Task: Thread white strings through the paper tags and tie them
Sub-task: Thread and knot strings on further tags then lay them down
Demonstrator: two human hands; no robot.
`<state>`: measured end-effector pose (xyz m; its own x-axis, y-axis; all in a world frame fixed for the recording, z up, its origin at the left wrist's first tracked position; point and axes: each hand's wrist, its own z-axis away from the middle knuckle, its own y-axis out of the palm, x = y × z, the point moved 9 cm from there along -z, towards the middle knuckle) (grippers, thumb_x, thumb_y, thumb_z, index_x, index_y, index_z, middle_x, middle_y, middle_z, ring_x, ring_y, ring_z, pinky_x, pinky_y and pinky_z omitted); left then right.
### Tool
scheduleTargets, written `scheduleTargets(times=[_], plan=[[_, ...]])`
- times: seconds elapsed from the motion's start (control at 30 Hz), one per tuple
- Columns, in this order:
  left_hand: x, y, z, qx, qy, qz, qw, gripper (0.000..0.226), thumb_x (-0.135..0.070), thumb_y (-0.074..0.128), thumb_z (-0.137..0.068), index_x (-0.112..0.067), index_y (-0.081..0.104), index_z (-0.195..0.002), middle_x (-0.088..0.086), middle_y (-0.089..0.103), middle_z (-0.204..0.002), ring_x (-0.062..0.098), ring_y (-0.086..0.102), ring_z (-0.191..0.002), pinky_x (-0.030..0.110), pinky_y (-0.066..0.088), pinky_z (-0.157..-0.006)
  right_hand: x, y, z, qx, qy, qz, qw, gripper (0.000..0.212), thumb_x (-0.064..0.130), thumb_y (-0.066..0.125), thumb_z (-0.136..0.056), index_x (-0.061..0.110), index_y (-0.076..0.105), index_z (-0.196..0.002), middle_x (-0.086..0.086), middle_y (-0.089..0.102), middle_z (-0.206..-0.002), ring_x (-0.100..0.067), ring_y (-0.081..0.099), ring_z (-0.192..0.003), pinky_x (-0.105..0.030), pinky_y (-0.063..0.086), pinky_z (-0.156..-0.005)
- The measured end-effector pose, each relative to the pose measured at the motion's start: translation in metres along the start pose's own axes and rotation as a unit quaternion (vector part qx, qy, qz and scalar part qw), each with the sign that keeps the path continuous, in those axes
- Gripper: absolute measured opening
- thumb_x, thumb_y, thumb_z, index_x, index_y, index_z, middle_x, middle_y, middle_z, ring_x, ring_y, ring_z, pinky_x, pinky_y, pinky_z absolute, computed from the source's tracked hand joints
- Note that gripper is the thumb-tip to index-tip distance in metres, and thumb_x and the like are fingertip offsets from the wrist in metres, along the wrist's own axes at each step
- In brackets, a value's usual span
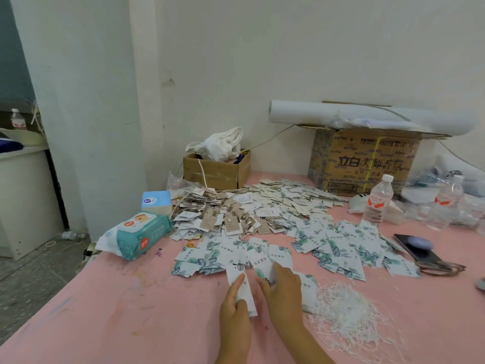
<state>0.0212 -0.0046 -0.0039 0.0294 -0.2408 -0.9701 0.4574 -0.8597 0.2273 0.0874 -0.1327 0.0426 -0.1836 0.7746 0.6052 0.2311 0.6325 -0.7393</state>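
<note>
Head view: the left hand (234, 304) has its grip closed on one paper tag (248, 298), thumb across its face, low over the pink desk (110, 311). The right hand (283, 287) curls over the loose tags (223, 254) beside it; I cannot tell whether its grip has one pinched. The white strings (349, 315) lie in a tangled heap just to its right. The tag looks light, thin and creasable, so it is best pinched by its edges. The strings look limp and snag-prone, so draw one out by its end

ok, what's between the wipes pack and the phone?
Head view: loose leaf-print paper tags spread over the pink table.
</note>
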Motion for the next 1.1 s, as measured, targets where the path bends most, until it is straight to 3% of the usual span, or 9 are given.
scheduleTargets(times=[0.07, 0.17, 0.27, 0.37, 0.53, 0.67, 0.77, 0.97, 1.1], plan=[[0.000, 0.001, -0.001, 0.004, -0.002, 0.002, 1.000, 0.060, 0.016, 0.031, -0.090, -0.023, 0.065, -0.120, -0.009, 0.071, -0.105, 0.017, 0.061, -0.078, 0.033, 0.048, -0.073, 0.003, 0.004, -0.012, -0.002, 0.015, -0.022, 1.000, 0.055, 0.035, 0.060, -0.091, 0.016, 0.040, -0.138, -0.003, 0.047, -0.127, -0.021, 0.043, -0.119, -0.030, 0.040, -0.096], [0.000, 0.002, -0.003, 0.012, -0.002, 0.010, 1.000, 0.062, 0.018, 0.029, -0.089, -0.026, 0.065, -0.113, 0.000, 0.070, -0.108, 0.020, 0.062, -0.076, 0.031, 0.047, -0.067, 0.010, 0.014, -0.031, 0.032, 0.023, -0.054, 0.998, 0.045, 0.019, 0.057, -0.094, 0.014, 0.043, -0.137, -0.006, 0.047, -0.129, -0.020, 0.049, -0.116, -0.031, 0.044, -0.094], [-0.002, 0.004, -0.005, 0.017, 0.000, 0.031, 0.999, 0.061, 0.020, 0.027, -0.089, -0.021, 0.065, -0.113, 0.005, 0.064, -0.114, 0.026, 0.064, -0.091, 0.026, 0.051, -0.072, 0.008, 0.013, -0.050, 0.023, 0.063, -0.108, 0.992, 0.029, 0.005, 0.059, -0.091, 0.006, 0.059, -0.120, -0.010, 0.062, -0.111, -0.015, 0.057, -0.086, -0.026, 0.049, -0.073], [-0.007, 0.006, -0.003, 0.025, 0.010, 0.023, 0.999, 0.060, 0.020, 0.027, -0.090, -0.021, 0.065, -0.111, -0.001, 0.065, -0.107, 0.014, 0.061, -0.074, 0.013, 0.046, -0.057, 0.005, 0.002, -0.059, -0.028, 0.075, -0.179, 0.980, 0.025, 0.000, 0.059, -0.091, 0.010, 0.060, -0.114, -0.008, 0.061, -0.085, -0.004, 0.051, -0.058, -0.013, 0.037, -0.046], [-0.008, 0.004, -0.001, 0.025, 0.004, 0.019, 1.000, 0.059, 0.019, 0.028, -0.090, -0.021, 0.065, -0.114, -0.010, 0.066, -0.096, 0.003, 0.059, -0.058, 0.012, 0.042, -0.051, 0.001, -0.009, -0.068, -0.081, 0.060, -0.187, 0.977, 0.009, 0.007, 0.063, -0.090, 0.009, 0.060, -0.099, -0.007, 0.052, -0.061, -0.016, 0.041, -0.047, -0.014, 0.031, -0.036], [-0.008, 0.004, 0.001, 0.026, 0.003, 0.014, 1.000, 0.059, 0.017, 0.029, -0.091, -0.023, 0.065, -0.116, -0.011, 0.068, -0.093, 0.001, 0.058, -0.054, 0.012, 0.042, -0.051, -0.009, -0.010, -0.066, -0.114, 0.096, -0.218, 0.965, 0.008, 0.009, 0.064, -0.090, 0.011, 0.059, -0.097, -0.006, 0.052, -0.059, -0.015, 0.044, -0.042, -0.024, 0.040, -0.038], [-0.008, 0.003, 0.002, 0.028, 0.006, 0.010, 1.000, 0.058, 0.017, 0.030, -0.091, -0.022, 0.065, -0.117, -0.013, 0.068, -0.092, 0.000, 0.059, -0.056, 0.012, 0.042, -0.051, -0.013, -0.014, -0.066, -0.131, 0.107, -0.203, 0.964, 0.013, 0.016, 0.062, -0.092, 0.013, 0.051, -0.098, -0.004, 0.050, -0.055, -0.014, 0.044, -0.041, -0.023, 0.033, -0.037], [-0.010, 0.005, 0.002, 0.036, 0.010, 0.021, 0.999, 0.057, 0.017, 0.028, -0.092, -0.016, 0.065, -0.120, 0.003, 0.067, -0.107, 0.004, 0.056, -0.057, 0.010, 0.041, -0.050, -0.009, -0.011, -0.067, -0.141, 0.065, -0.205, 0.966, 0.015, 0.021, 0.055, -0.096, 0.013, 0.044, -0.100, -0.003, 0.053, -0.053, -0.019, 0.047, -0.044, -0.028, 0.038, -0.045], [-0.010, 0.005, 0.002, 0.037, 0.017, 0.020, 0.999, 0.057, 0.017, 0.028, -0.092, -0.019, 0.065, -0.118, 0.004, 0.068, -0.106, -0.001, 0.057, -0.053, 0.010, 0.041, -0.050, -0.016, -0.003, -0.070, -0.125, 0.086, -0.154, 0.976, 0.029, 0.031, 0.051, -0.098, 0.005, 0.049, -0.085, -0.005, 0.051, -0.058, -0.022, 0.046, -0.051, -0.029, 0.033, -0.049]])
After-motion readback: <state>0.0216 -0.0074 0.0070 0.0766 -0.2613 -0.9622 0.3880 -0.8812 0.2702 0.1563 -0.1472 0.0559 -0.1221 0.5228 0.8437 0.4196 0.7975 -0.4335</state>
